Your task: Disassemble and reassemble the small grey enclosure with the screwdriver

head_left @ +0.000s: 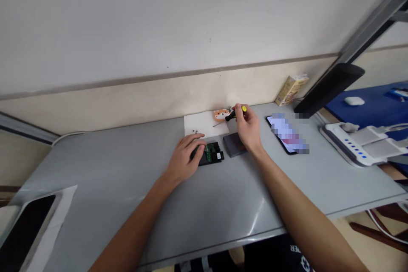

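Observation:
My left hand (185, 157) grips the left end of a small black device with an exposed green circuit board (209, 153), flat on the table. My right hand (248, 129) is closed around the black-and-yellow handle of a screwdriver (231, 115). Its thin shaft slants down to the left over a white sheet of paper (204, 121), apart from the board. Several tiny dark screws (195, 131) lie on that sheet, just beyond my left fingers. A dark grey flat case (234, 144) rests beside the device, partly hidden by my right hand.
An orange animal-face item (221, 114) sits at the sheet's back edge. To the right are a phone (285, 134) with its screen lit, a white power strip (353, 148), a small carton (290, 89) and a black upright object (330, 87). A dark-screened device (28, 229) lies front left.

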The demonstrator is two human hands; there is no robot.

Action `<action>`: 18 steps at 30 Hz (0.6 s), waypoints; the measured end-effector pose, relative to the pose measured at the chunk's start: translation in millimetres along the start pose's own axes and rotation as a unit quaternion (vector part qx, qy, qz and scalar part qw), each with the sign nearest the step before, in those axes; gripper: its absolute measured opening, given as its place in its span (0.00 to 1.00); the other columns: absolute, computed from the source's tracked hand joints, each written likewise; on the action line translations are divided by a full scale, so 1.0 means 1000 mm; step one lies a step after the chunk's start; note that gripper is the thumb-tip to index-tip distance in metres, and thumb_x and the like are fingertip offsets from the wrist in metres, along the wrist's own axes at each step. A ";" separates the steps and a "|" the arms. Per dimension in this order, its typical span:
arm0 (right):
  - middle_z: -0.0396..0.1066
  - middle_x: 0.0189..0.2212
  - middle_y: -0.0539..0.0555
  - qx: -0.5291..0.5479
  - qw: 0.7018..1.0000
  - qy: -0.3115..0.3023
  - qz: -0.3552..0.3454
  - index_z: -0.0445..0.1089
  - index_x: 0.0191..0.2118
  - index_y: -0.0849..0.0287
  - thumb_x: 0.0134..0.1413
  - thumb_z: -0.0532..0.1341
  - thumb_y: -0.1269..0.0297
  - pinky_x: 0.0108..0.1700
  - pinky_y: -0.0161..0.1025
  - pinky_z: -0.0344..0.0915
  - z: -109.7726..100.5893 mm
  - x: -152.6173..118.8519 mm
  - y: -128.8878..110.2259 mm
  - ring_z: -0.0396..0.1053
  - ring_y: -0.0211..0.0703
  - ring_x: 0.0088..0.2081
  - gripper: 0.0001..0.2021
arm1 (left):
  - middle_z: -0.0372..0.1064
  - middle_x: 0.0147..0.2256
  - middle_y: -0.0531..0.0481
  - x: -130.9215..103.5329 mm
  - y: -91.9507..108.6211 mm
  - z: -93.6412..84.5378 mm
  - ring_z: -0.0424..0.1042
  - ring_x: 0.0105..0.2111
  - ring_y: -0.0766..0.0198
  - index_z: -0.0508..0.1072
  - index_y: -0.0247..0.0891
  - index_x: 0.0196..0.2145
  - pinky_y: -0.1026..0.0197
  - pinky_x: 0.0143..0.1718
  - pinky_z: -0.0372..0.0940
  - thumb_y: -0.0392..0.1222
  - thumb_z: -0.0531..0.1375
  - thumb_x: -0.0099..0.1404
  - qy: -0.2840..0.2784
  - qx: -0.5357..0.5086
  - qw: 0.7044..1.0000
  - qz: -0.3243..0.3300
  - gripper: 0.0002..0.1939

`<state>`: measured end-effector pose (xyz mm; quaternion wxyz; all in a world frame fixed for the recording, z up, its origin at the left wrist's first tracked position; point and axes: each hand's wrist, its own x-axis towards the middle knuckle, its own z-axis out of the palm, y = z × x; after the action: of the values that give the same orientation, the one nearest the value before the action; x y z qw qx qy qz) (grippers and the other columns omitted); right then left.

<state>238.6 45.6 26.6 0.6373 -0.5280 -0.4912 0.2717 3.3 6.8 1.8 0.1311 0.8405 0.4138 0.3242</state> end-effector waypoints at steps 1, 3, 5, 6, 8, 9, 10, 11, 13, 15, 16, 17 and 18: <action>0.66 0.27 0.48 0.008 1.000 -0.001 0.001 0.72 0.34 0.55 0.64 0.57 0.41 0.33 0.36 0.58 0.000 0.000 -0.001 0.61 0.39 0.30 0.21 | 0.73 0.54 0.47 0.001 -0.002 0.001 0.71 0.56 0.56 0.75 0.43 0.45 0.46 0.60 0.64 0.42 0.52 0.76 0.026 -0.004 0.999 -0.017 0.11; 0.68 0.28 0.49 0.030 0.999 -0.009 0.005 0.71 0.35 0.55 0.64 0.57 0.41 0.34 0.37 0.59 0.002 -0.001 -0.004 0.62 0.39 0.30 0.21 | 0.74 0.52 0.47 0.002 -0.006 0.003 0.72 0.54 0.56 0.76 0.43 0.45 0.47 0.60 0.65 0.43 0.55 0.75 0.071 -0.013 0.996 -0.048 0.10; 0.70 0.30 0.50 0.062 0.997 -0.028 0.019 0.72 0.36 0.54 0.64 0.56 0.41 0.35 0.37 0.60 0.004 -0.003 -0.008 0.63 0.39 0.31 0.21 | 0.74 0.51 0.47 0.003 -0.011 0.004 0.73 0.53 0.57 0.76 0.43 0.46 0.46 0.60 0.66 0.44 0.57 0.74 0.095 -0.021 0.993 -0.071 0.09; 0.71 0.30 0.50 0.079 0.996 -0.039 0.028 0.72 0.36 0.54 0.64 0.56 0.40 0.34 0.37 0.61 0.005 -0.005 -0.010 0.64 0.39 0.30 0.21 | 0.74 0.51 0.47 0.004 -0.013 0.005 0.73 0.53 0.56 0.76 0.44 0.46 0.46 0.59 0.66 0.44 0.58 0.73 0.099 -0.026 0.991 -0.080 0.09; 0.71 0.30 0.50 0.104 0.992 -0.058 0.050 0.73 0.36 0.54 0.64 0.56 0.39 0.33 0.37 0.61 0.008 -0.007 -0.012 0.64 0.39 0.30 0.22 | 0.75 0.50 0.47 0.004 -0.016 0.006 0.74 0.52 0.56 0.77 0.44 0.47 0.45 0.58 0.67 0.45 0.60 0.72 0.099 -0.039 0.990 -0.095 0.09; 0.71 0.29 0.50 0.111 0.990 -0.064 0.059 0.73 0.35 0.54 0.63 0.56 0.39 0.32 0.37 0.61 0.009 -0.009 -0.013 0.64 0.38 0.29 0.23 | 0.75 0.50 0.47 0.005 -0.016 0.006 0.74 0.52 0.56 0.77 0.44 0.47 0.46 0.58 0.68 0.46 0.60 0.71 0.096 -0.046 0.989 -0.099 0.10; 0.71 0.29 0.50 0.116 0.989 -0.068 0.068 0.74 0.35 0.54 0.63 0.56 0.38 0.31 0.37 0.60 0.010 -0.010 -0.014 0.63 0.38 0.28 0.23 | 0.75 0.50 0.47 0.005 -0.017 0.006 0.74 0.51 0.57 0.77 0.44 0.47 0.46 0.58 0.68 0.46 0.61 0.71 0.093 -0.052 0.989 -0.101 0.10; 0.70 0.28 0.50 0.120 0.987 -0.073 0.075 0.74 0.35 0.54 0.63 0.56 0.38 0.30 0.37 0.60 0.011 -0.011 -0.014 0.63 0.38 0.28 0.23 | 0.75 0.49 0.47 0.005 -0.017 0.006 0.74 0.51 0.57 0.77 0.44 0.47 0.46 0.58 0.69 0.45 0.61 0.71 0.091 -0.055 0.989 -0.100 0.10; 0.69 0.27 0.50 0.126 0.985 -0.078 0.086 0.74 0.35 0.54 0.62 0.56 0.38 0.29 0.37 0.59 0.012 -0.012 -0.015 0.61 0.37 0.27 0.23 | 0.76 0.48 0.47 0.005 -0.017 0.006 0.75 0.50 0.58 0.78 0.43 0.45 0.47 0.57 0.69 0.45 0.61 0.70 0.092 -0.057 0.990 -0.095 0.08; 0.67 0.26 0.50 0.129 0.984 -0.082 0.092 0.75 0.35 0.54 0.62 0.57 0.38 0.28 0.37 0.58 0.012 -0.013 -0.016 0.60 0.37 0.26 0.23 | 0.76 0.47 0.48 0.005 -0.017 0.006 0.75 0.49 0.58 0.79 0.43 0.42 0.47 0.56 0.70 0.45 0.62 0.70 0.098 -0.054 0.990 -0.089 0.07; 0.67 0.26 0.50 0.130 0.984 -0.084 0.093 0.75 0.35 0.54 0.62 0.57 0.38 0.28 0.37 0.58 0.012 -0.013 -0.017 0.59 0.37 0.25 0.23 | 0.76 0.46 0.48 0.005 -0.017 0.006 0.75 0.48 0.58 0.79 0.43 0.41 0.47 0.55 0.70 0.45 0.62 0.70 0.102 -0.051 0.990 -0.087 0.06; 0.66 0.26 0.50 0.130 0.983 -0.085 0.094 0.75 0.35 0.54 0.62 0.57 0.38 0.28 0.37 0.57 0.012 -0.013 -0.017 0.58 0.37 0.25 0.23 | 0.76 0.45 0.48 0.005 -0.017 0.006 0.75 0.47 0.58 0.79 0.43 0.40 0.47 0.55 0.70 0.44 0.62 0.70 0.103 -0.048 0.990 -0.086 0.06; 0.66 0.26 0.50 0.131 0.983 -0.086 0.096 0.75 0.35 0.54 0.62 0.57 0.38 0.28 0.37 0.57 0.011 -0.013 -0.018 0.58 0.36 0.25 0.23 | 0.76 0.45 0.48 0.005 -0.018 0.006 0.75 0.47 0.58 0.79 0.43 0.40 0.47 0.54 0.70 0.44 0.62 0.70 0.103 -0.045 0.990 -0.086 0.06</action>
<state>220.4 34.0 38.8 0.6277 -0.4590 -0.4512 0.4379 -1.3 21.9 -9.4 0.1526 0.7570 0.4809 0.4152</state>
